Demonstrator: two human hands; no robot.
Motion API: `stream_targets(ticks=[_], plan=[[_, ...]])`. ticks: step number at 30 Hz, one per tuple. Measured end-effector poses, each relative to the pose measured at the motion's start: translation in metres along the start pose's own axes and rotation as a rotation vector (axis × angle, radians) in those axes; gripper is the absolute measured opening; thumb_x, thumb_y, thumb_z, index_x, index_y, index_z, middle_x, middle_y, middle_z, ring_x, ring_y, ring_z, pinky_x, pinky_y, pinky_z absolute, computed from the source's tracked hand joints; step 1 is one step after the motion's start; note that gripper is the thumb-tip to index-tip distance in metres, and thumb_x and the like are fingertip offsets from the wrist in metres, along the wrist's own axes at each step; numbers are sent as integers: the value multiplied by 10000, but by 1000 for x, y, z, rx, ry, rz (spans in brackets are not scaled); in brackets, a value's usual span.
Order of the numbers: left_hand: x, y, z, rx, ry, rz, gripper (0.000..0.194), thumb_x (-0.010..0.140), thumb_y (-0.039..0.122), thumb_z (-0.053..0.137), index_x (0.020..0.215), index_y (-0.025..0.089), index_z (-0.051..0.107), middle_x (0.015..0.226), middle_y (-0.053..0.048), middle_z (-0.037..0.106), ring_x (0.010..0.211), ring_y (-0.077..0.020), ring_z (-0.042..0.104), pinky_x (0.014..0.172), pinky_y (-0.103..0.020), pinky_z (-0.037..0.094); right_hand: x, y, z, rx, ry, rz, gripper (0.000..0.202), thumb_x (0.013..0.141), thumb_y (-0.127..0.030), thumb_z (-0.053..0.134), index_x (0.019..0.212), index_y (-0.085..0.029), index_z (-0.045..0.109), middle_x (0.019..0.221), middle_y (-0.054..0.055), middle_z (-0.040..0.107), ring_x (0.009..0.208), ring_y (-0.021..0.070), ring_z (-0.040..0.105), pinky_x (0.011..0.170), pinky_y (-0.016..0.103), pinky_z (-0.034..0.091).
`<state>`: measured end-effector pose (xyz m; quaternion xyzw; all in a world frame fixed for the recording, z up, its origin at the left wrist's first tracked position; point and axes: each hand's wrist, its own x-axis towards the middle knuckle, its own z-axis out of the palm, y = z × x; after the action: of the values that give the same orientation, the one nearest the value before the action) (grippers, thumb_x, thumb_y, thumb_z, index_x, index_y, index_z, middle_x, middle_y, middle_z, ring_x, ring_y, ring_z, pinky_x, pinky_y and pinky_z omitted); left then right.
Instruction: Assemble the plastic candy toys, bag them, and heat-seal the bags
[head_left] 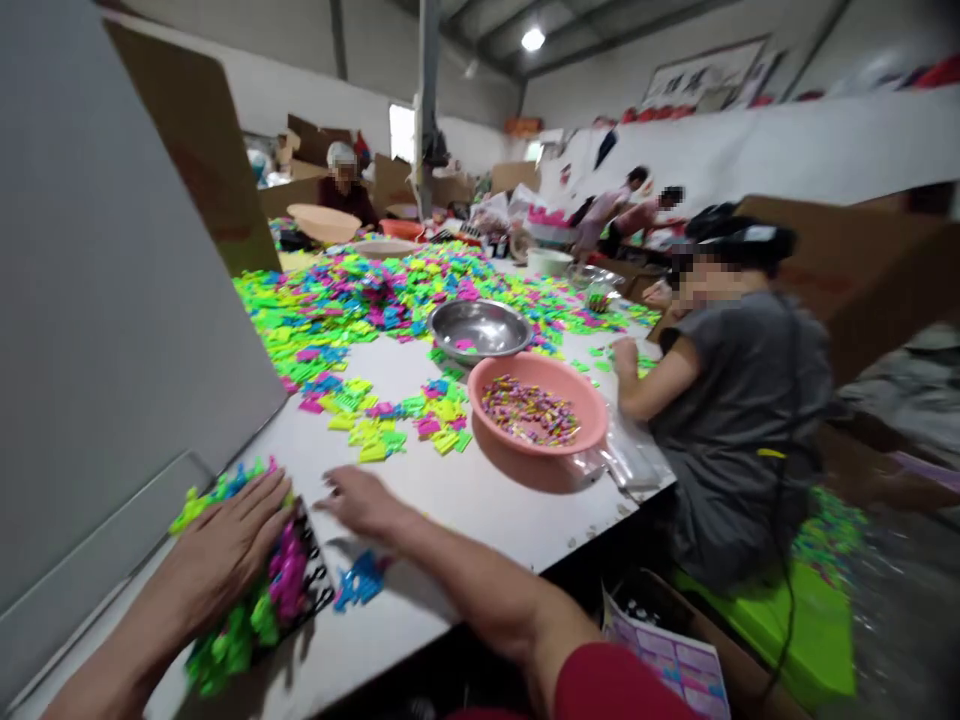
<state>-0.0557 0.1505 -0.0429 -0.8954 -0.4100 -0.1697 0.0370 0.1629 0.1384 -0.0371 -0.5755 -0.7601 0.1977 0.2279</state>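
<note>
My left hand (pixel 232 540) lies flat, fingers stretched, over colourful plastic pieces on a black holder with holes (pixel 311 570) at the lower left. Green pieces (pixel 225 645) and magenta pieces (pixel 289 570) show beside it. My right hand (pixel 360 503) is just right of the holder, above the white table (pixel 450 510); its fingers are bent and blurred, and whether they hold anything is unclear. A few blue pieces (pixel 360 580) lie on the table below that hand.
A pink basin (pixel 480 405) of small beads and a steel bowl (pixel 480 325) stand beyond my right hand. Behind spreads a heap of bright pieces (pixel 337 300). A grey panel (pixel 135 300) rises at left. A person in grey (pixel 750 380) sits at right.
</note>
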Motion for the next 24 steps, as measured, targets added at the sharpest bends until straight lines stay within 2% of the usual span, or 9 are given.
stream_targets(ticks=[2, 4, 6, 9, 12, 15, 18, 21, 24], plan=[[4, 16, -14, -13, -93, -44, 602, 974, 449, 220, 1327, 143, 600, 1437, -127, 515, 1343, -296, 485, 1093, -529, 434, -35, 23, -27, 50, 69, 61, 116, 871, -187, 653, 985, -176, 667, 1008, 54, 694, 898, 162, 620, 799, 248, 470], [7, 27, -23, -47, -157, -98, 613, 987, 476, 217, 1372, 138, 553, 1475, -132, 476, 1384, -283, 434, 1130, -519, 387, -70, 55, -48, 82, 97, 111, 100, 911, -200, 593, 973, -168, 664, 981, 68, 679, 892, 176, 604, 824, 288, 452], [8, 32, -28, -78, -187, -125, 610, 997, 498, 221, 1403, 150, 516, 1507, -116, 440, 1414, -263, 390, 1159, -507, 346, -103, 83, -60, 92, 109, 161, 90, 893, -217, 613, 941, -164, 667, 908, 59, 660, 840, 181, 594, 798, 301, 440], [7, 35, -31, -80, -199, -141, 621, 1006, 510, 197, 1420, 152, 491, 1527, -99, 417, 1432, -244, 359, 1177, -498, 312, -141, 100, -58, 72, 8, 235, 163, 824, -295, 712, 935, -187, 664, 920, 33, 628, 784, 158, 592, 719, 264, 431], [6, 37, -31, -80, -201, -150, 633, 1008, 508, 169, 1428, 151, 480, 1535, -94, 405, 1437, -237, 349, 1174, -494, 314, -161, 96, -45, -46, -123, 250, 232, 793, -332, 748, 942, -194, 636, 981, 46, 605, 810, 167, 596, 701, 260, 419], [6, 39, -33, -86, -214, -165, 638, 1005, 513, 164, 1428, 156, 483, 1536, -98, 400, 1436, -239, 351, 1174, -491, 312, -164, 91, -32, -170, -154, 247, 99, 906, -288, 602, 922, -190, 609, 980, 78, 604, 823, 188, 598, 710, 280, 412], [7, 42, -37, -86, -221, -162, 632, 1009, 506, 151, 1443, 172, 464, 1544, -88, 389, 1442, -223, 340, 1185, -468, 294, -154, 91, -25, -179, -109, 212, 150, 963, -257, 472, 891, -187, 584, 951, 103, 616, 815, 207, 600, 716, 305, 413], [6, 44, -40, -107, -230, -157, 621, 1014, 492, 157, 1470, 164, 423, 1559, -90, 365, 1453, -216, 317, 1192, -459, 284, -130, 81, -18, 70, -4, 186, 106, 937, -251, 481, 968, -197, 566, 899, 70, 645, 800, 200, 613, 725, 307, 437], [6, 44, -40, -107, -234, -167, 611, 1018, 481, 168, 1478, 157, 406, 1566, -94, 349, 1460, -218, 302, 1191, -465, 283, -90, 58, 1, 460, 39, 192, 215, 894, -266, 527, 1098, -203, 548, 890, 28, 659, 741, 169, 631, 692, 292, 489]])
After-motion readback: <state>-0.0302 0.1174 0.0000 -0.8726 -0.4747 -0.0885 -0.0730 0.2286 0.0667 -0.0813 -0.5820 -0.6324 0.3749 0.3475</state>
